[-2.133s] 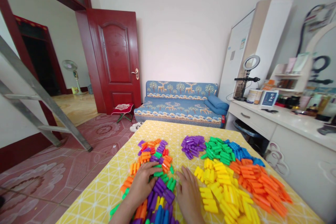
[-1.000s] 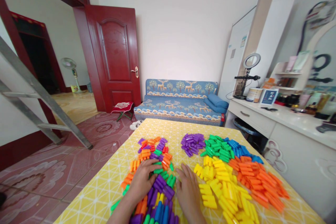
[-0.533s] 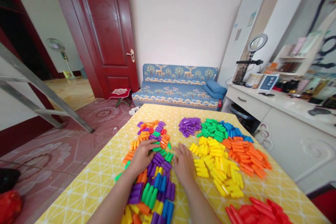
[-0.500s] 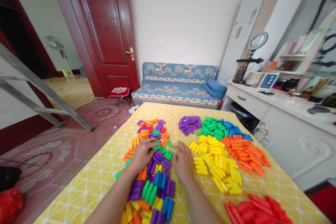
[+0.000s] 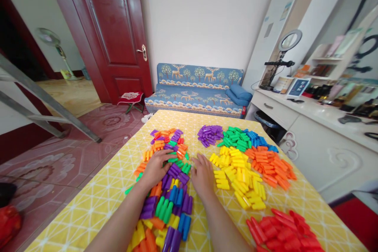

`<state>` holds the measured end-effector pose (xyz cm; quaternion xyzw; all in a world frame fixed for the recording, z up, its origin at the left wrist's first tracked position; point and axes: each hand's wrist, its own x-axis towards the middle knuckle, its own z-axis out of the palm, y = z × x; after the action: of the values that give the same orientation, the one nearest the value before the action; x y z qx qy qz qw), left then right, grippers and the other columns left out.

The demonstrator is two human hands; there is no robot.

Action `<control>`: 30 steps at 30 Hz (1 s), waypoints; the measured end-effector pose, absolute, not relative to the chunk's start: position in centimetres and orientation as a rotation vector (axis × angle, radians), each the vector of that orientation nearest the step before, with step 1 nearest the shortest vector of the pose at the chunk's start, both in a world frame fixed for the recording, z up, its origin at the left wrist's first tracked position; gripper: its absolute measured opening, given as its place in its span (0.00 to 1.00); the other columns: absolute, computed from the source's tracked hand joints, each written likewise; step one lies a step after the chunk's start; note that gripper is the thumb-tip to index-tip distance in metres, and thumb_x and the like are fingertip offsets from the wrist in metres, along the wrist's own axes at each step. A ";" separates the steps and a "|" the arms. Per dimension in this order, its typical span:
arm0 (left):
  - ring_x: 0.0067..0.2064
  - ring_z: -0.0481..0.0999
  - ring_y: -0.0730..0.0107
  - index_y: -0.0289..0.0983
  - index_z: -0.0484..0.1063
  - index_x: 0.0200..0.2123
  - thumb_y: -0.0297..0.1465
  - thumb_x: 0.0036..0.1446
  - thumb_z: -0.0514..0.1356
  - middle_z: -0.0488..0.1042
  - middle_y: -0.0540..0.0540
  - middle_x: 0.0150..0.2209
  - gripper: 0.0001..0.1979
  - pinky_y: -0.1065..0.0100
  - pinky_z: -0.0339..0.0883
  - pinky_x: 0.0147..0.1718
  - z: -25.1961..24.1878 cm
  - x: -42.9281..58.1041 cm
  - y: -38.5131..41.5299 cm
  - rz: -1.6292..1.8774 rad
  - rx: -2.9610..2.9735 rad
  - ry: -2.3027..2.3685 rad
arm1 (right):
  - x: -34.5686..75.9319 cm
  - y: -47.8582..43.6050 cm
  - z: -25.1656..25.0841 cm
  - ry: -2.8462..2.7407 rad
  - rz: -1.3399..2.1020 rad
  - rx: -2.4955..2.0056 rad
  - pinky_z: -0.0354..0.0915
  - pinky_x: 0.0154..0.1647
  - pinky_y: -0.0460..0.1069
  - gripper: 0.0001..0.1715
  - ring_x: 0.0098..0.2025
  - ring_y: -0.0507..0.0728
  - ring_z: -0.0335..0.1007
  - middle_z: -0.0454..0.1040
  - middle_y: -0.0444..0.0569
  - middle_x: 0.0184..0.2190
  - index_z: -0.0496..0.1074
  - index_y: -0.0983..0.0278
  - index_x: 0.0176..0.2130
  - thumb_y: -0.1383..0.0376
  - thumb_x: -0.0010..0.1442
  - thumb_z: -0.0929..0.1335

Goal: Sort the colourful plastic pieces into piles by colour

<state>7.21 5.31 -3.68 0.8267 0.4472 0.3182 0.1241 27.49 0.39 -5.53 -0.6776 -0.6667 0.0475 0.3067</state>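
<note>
A mixed heap of coloured plastic blocks [image 5: 169,189] runs down the middle-left of the yellow tablecloth [image 5: 100,201]. My left hand [image 5: 154,169] lies on this heap, fingers curled over purple and green pieces near its top. Just right of the heap, my right hand [image 5: 202,176] rests flat on the cloth with fingers stretched out. Sorted piles sit to the right: purple [image 5: 209,134], green [image 5: 235,138], blue [image 5: 260,140], orange [image 5: 271,165], yellow [image 5: 240,177] and red [image 5: 283,232].
A blue patterned sofa [image 5: 196,90] stands beyond the table's far edge. To the right is a white dresser [image 5: 313,134] with a ring light [image 5: 289,41]. A red door [image 5: 115,35], a small stool [image 5: 130,98] and a metal ladder [image 5: 44,102] are on the left.
The view has tilted downward, bringing the red pile and more of my forearms into sight. Both hands stay on and beside the mixed heap with little movement.
</note>
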 end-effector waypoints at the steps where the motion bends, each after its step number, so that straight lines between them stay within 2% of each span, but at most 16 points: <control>1: 0.54 0.69 0.58 0.45 0.77 0.45 0.25 0.53 0.58 0.73 0.46 0.52 0.18 0.54 0.61 0.56 -3.7 7.2 5.3 0.925 2.405 1.305 | 27.5 0.4 -5.6 -1.765 0.124 -1.790 0.46 0.63 0.58 0.24 0.62 0.61 0.53 0.63 0.51 0.59 0.72 0.61 0.52 0.70 0.56 0.63; 17: 0.53 0.70 0.58 0.45 0.76 0.45 0.24 0.53 0.59 0.73 0.46 0.51 0.18 0.55 0.62 0.54 -3.6 7.2 5.2 0.954 2.391 1.295 | 27.5 0.4 -5.5 -1.779 0.104 -1.789 0.48 0.63 0.59 0.24 0.62 0.62 0.54 0.64 0.52 0.59 0.72 0.62 0.52 0.70 0.56 0.63; 23: 0.53 0.70 0.59 0.45 0.75 0.48 0.28 0.57 0.56 0.73 0.45 0.51 0.16 0.56 0.62 0.54 -3.1 7.4 4.9 0.970 2.399 1.265 | 27.6 0.6 -6.0 -1.771 0.068 -1.747 0.49 0.62 0.60 0.24 0.61 0.63 0.55 0.65 0.53 0.58 0.73 0.62 0.50 0.71 0.55 0.63; 27: 0.51 0.72 0.60 0.43 0.74 0.49 0.31 0.61 0.53 0.75 0.44 0.48 0.16 0.57 0.63 0.53 -3.0 7.4 4.9 1.036 2.339 1.252 | 27.6 0.9 -6.4 -1.712 0.113 -1.609 0.51 0.62 0.60 0.25 0.60 0.62 0.58 0.66 0.54 0.56 0.71 0.63 0.51 0.72 0.54 0.63; 30: 0.49 0.74 0.61 0.39 0.74 0.47 0.32 0.63 0.49 0.77 0.43 0.46 0.16 0.58 0.65 0.52 -3.1 7.2 5.0 1.105 2.223 1.265 | 27.1 0.7 -6.0 -1.678 0.221 -1.350 0.55 0.61 0.56 0.26 0.60 0.58 0.58 0.65 0.53 0.57 0.66 0.63 0.56 0.70 0.58 0.60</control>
<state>7.23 5.03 -3.13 0.7853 0.4468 0.3905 0.1766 27.12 0.75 -5.96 -0.5508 -0.6845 0.0902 0.4690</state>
